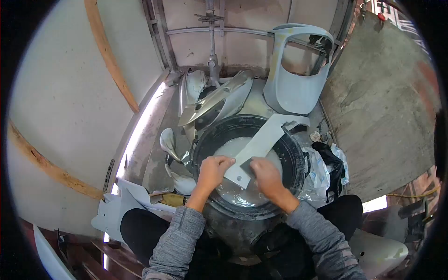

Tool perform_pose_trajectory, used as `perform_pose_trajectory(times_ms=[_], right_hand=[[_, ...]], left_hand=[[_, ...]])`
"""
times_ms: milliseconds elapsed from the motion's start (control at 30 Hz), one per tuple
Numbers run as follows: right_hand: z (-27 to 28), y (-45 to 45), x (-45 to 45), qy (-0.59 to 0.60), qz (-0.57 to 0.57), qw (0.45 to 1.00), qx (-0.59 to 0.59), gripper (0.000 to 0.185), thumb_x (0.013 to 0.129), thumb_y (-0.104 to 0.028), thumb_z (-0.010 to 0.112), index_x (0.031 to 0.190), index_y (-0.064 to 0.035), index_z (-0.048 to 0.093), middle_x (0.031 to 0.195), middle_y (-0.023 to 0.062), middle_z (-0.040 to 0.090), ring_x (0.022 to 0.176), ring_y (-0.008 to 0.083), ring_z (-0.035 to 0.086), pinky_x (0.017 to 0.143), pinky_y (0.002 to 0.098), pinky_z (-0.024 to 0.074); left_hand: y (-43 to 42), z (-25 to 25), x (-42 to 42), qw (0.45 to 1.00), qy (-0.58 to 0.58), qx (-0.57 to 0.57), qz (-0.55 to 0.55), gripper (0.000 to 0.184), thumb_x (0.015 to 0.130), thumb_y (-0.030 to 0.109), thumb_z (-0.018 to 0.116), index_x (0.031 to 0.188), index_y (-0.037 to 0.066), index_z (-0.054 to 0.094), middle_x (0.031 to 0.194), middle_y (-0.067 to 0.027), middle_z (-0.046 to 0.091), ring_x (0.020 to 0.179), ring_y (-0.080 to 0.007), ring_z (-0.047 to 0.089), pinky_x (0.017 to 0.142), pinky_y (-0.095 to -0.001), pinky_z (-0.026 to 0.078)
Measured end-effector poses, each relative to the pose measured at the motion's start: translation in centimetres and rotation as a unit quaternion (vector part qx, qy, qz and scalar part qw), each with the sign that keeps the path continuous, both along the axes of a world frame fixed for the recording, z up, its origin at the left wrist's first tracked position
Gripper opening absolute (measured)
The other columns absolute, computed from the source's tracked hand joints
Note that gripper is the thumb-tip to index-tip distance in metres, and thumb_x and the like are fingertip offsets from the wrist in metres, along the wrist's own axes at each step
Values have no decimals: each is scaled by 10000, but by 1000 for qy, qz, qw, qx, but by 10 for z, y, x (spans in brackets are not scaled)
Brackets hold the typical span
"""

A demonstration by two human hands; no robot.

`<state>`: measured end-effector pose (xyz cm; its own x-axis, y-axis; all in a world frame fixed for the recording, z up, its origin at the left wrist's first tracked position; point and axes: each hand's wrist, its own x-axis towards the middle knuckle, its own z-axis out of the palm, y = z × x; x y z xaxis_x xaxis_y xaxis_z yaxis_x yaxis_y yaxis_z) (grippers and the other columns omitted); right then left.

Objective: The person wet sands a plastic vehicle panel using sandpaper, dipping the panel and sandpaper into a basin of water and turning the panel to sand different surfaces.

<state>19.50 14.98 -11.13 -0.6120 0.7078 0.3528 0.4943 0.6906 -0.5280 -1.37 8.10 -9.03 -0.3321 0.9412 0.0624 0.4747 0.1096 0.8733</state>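
A long white panel (262, 142), likely a vehicle body part, slants over a black tub (201, 140) of cloudy whitish water (275, 161). Its near end has a small round hole, and its far end is hooked and reaches past the tub's rim. My left hand (215, 173) pinches the panel's left edge near the lower end. On the opposite side my right hand (268, 176) is closed, fingers curled against the panel's face and slightly blurred. A dark grey patch shows by its fingertips; what it holds is hard to make out.
Behind the tub lie several silver and grey curved panels (212, 100). A large pale grey fairing (295, 88) stands back right. Plastic bags (317, 175) sit right of the tub, and mirror-like parts (169, 142) lie left. A grey board (382, 107) leans on the right.
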Motion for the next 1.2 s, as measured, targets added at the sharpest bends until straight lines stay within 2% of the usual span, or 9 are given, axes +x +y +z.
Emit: perform_pose_trajectory(times_ms=[167, 233, 400, 467, 500, 733, 800, 1000, 1200], right_hand=[[30, -32, 0, -27, 114, 966, 231, 511, 662, 0, 681, 1168, -45, 628, 1203, 194, 623, 1130, 363, 614, 926, 441, 506], [22, -8, 5, -18, 101, 967, 232, 518, 665, -3, 684, 1179, -41, 638, 1197, 192, 632, 1124, 362, 619, 934, 449, 504], [32, -36, -2, 65, 189, 956, 215, 384, 699, -14, 649, 1081, 30, 659, 1121, 172, 675, 1056, 338, 650, 952, 446, 507], [34, -13, 8, 38, 200, 955, 215, 374, 709, -19, 640, 1081, 20, 663, 1109, 154, 685, 1054, 319, 656, 938, 442, 519], [20, 9, 13, 32, 160, 962, 219, 378, 713, -19, 635, 1088, 16, 663, 1095, 150, 690, 1046, 308, 662, 933, 440, 523], [24, 3, 12, 104, 189, 959, 185, 384, 727, 54, 631, 1101, -9, 692, 1128, 163, 696, 1079, 332, 665, 973, 420, 522], [10, 27, 18, 78, 19, 979, 189, 393, 725, 60, 635, 1110, 2, 687, 1135, 169, 694, 1106, 339, 657, 988, 434, 512], [19, -22, 3, 119, 77, 978, 153, 451, 773, 62, 560, 1215, 24, 644, 1259, 199, 641, 1217, 338, 599, 1054, 479, 457], [23, -12, 4, 111, 61, 970, 209, 415, 811, 21, 563, 1219, 35, 638, 1255, 199, 644, 1217, 318, 604, 1068, 471, 446]], left_hand=[[5, 7, -2, 999, 11, -33, 27, 346, 882, 346, 696, 852, 3, 727, 646, -216, 595, 572, -304, 586, 603, -397, 457], [7, 10, 6, 998, -6, -45, 54, 356, 888, 322, 706, 803, -23, 709, 528, -105, 475, 522, -133, 433, 524, -344, 386], [13, 11, 6, 998, -12, -26, 56, 371, 889, 314, 713, 756, -31, 689, 519, -87, 450, 531, -106, 402, 512, -337, 367], [11, 9, 4, 995, -22, -77, 62, 392, 885, 345, 701, 756, -25, 694, 553, -187, 502, 504, -223, 446, 555, -391, 415], [11, 6, 3, 994, -55, -68, 61, 385, 900, 291, 711, 730, -53, 679, 534, -17, 485, 546, -84, 417, 510, -317, 357], [13, -17, -8, 977, -179, -108, 45, 370, 942, 312, 671, 765, -9, 717, 651, 10, 604, 558, -81, 478, 503, -288, 369], [15, -39, -7, 939, -326, -100, 47, 336, 947, 357, 658, 875, 34, 718, 693, 17, 619, 519, -69, 478, 450, -268, 348], [-2, 8, 13, 890, -385, -242, 18, 455, 923, 468, 660, 1117, 60, 709, 622, 54, 519, 446, -41, 344, 393, -216, 229], [-6, 16, 18, 889, -390, -239, -7, 401, 923, 507, 652, 944, 107, 676, 669, 81, 571, 440, -10, 408, 351, -179, 233]])
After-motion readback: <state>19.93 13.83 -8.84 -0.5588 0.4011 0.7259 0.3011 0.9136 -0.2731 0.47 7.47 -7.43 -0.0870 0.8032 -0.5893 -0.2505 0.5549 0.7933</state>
